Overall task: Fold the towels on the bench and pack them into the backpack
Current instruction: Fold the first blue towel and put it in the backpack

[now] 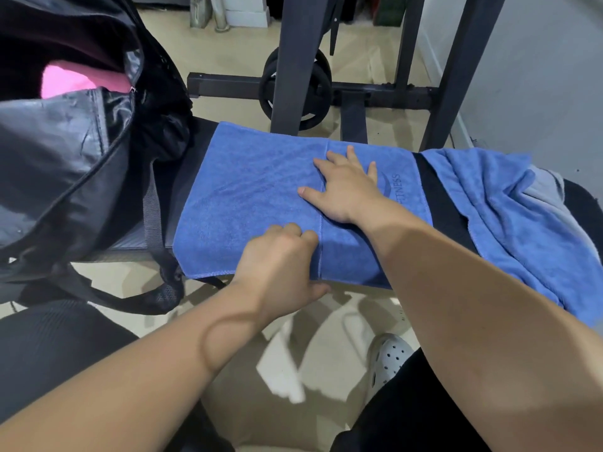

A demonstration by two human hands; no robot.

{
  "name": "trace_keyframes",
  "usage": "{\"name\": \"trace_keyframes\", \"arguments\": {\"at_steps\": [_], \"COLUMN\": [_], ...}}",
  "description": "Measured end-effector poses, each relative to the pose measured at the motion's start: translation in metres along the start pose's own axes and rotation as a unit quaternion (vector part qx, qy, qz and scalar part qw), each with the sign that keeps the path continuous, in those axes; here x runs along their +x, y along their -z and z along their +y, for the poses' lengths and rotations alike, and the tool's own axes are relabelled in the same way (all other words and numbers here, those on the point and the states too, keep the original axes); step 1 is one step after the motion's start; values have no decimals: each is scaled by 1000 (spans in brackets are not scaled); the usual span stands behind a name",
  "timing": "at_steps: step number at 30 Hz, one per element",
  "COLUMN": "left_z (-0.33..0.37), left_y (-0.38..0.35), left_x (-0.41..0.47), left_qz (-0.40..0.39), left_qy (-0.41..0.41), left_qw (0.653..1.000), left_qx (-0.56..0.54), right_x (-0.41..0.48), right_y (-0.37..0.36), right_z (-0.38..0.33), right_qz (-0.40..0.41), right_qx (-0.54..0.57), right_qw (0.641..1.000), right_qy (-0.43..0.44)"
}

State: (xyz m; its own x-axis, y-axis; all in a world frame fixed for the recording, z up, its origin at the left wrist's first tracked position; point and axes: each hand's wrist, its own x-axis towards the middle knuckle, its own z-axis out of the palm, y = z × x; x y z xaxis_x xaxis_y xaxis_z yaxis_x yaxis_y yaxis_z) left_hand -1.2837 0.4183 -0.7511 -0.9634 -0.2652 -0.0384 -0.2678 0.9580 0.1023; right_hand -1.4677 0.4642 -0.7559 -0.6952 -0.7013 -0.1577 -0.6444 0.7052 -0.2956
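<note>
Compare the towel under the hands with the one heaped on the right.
The folded towel lies flat and squared, the crumpled towel bunched and draping off the bench. The right hand presses and the left hand grips the folded towel; the crumpled towel is untouched. Both are blue.

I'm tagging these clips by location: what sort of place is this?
Likely a home gym: a padded bench under the blue towel printed FITNESS, a black metal rack behind it, and weight plates on its frame.
</note>
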Motion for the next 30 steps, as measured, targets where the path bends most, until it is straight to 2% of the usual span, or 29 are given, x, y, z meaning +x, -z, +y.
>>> {"name": "trace_keyframes", "arguments": {"at_steps": [3,8,11,16,21,25,30], "left_z": [-1,-13,-19,-31,-38,-29,19], "left_y": [-6,-11,-9,0,24,49,55], "left_x": [-2,-1,0,0,0,3,18], "left_qz": [36,92,100,51,37,56,91], "left_qy": [-31,-117,-161,-147,-124,-105,-115], "left_qw": [998,989,981,984,980,962,955], "left_qx": [33,-3,-29,-83,-154,-245,-258], "right_x": [3,6,9,9,6,7,-5], "right_y": [-1,-1,0,0,5,18,43], "right_z": [-1,-5,-6,-1,-3,2,37], "right_qz": [8,37,51,49,66,108,131], "right_qx": [12,15,24,45,69,123,143], "right_qw": [1000,999,998,997,994,984,980], "right_qy": [4,20,26,29,45,69,53]}}
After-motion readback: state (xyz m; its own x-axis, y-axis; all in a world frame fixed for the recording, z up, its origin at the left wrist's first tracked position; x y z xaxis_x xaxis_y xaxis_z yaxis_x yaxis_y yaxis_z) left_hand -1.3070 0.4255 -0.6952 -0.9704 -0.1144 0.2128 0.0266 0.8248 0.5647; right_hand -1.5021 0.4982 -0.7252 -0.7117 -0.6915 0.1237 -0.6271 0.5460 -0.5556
